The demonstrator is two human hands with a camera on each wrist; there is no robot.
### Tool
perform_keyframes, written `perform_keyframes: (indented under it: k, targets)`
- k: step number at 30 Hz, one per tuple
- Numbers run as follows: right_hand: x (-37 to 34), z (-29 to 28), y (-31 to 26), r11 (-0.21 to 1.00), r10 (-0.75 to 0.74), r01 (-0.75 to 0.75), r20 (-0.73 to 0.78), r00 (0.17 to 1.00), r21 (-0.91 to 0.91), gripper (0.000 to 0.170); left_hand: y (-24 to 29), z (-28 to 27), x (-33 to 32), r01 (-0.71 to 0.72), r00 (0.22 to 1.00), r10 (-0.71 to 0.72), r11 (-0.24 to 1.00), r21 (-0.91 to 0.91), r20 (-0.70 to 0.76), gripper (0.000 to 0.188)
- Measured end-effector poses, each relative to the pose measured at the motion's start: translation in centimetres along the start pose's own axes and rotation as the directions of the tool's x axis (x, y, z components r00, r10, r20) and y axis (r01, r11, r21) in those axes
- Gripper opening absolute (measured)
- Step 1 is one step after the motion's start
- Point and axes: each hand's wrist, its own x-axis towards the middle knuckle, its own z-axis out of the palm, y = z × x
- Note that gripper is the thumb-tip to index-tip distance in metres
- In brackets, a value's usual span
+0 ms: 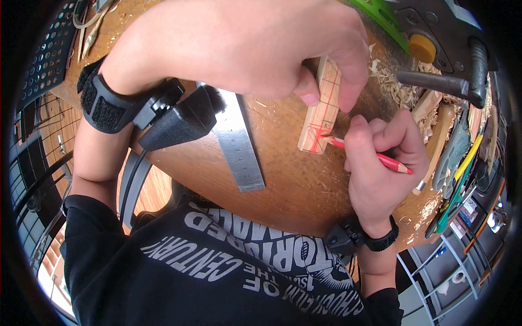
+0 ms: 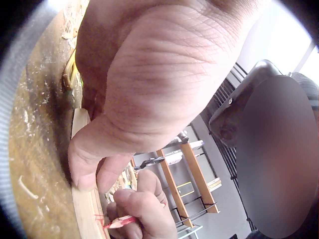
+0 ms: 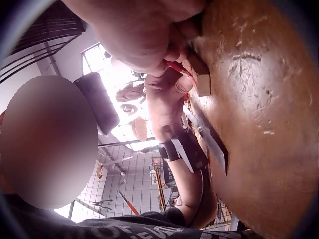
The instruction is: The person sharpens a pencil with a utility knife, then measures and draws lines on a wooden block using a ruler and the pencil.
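Wood block (image 1: 321, 117): pale, red-gridded | hands (image 1: 389, 163): left pinching block, right pinching red pencil (image 1: 394, 163)

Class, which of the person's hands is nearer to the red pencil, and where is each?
Right. The right hand grips the red pencil; the left hand is beyond the tip, pinching the wooden block.

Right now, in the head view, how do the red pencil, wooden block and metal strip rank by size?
1. Metal strip
2. Wooden block
3. Red pencil

All three are partly covered, so this ranks only what shows.
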Motion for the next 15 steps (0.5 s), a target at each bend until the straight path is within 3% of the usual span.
perform_keyframes:
  k: [4,8,10,11,13,15]
  targets:
    - [0.1,0.1,-0.2,1.000,0.024,-0.024,-0.005,1.000,-0.003,0.038,1.8,-1.0,0.2,0.073,0.996,-0.072,0.997,-0.032,0.045,0.028]
    - [0.0,-0.1,-0.1,1.000,-0.001,0.001,0.015,1.000,-0.023,0.038,-0.5,-0.1,-0.1,0.043,0.999,-0.044,0.998,0.051,0.021,0.028]
    - [0.1,-0.1,-0.1,0.999,0.029,-0.029,0.029,0.999,-0.015,0.037,0.1,-1.2,-0.2,-0.046,0.999,0.051,0.981,-0.189,0.017,0.028]
    - [0.1,0.0,-0.2,0.999,0.029,-0.028,0.029,0.999,-0.015,0.037,0.5,-1.2,-0.2,-0.047,0.999,0.051,0.981,-0.189,0.017,0.028]
    - [0.1,0.3,-0.4,0.999,0.042,-0.042,-0.011,0.999,0.007,0.038,1.7,-0.9,-0.2,-0.037,0.999,0.037,0.999,0.030,0.002,0.027]
    - [0.1,0.0,-0.2,0.999,0.035,-0.035,0.013,0.999,0.005,0.037,2.4,-1.5,0.4,0.034,0.998,-0.035,0.999,0.025,0.055,0.027]
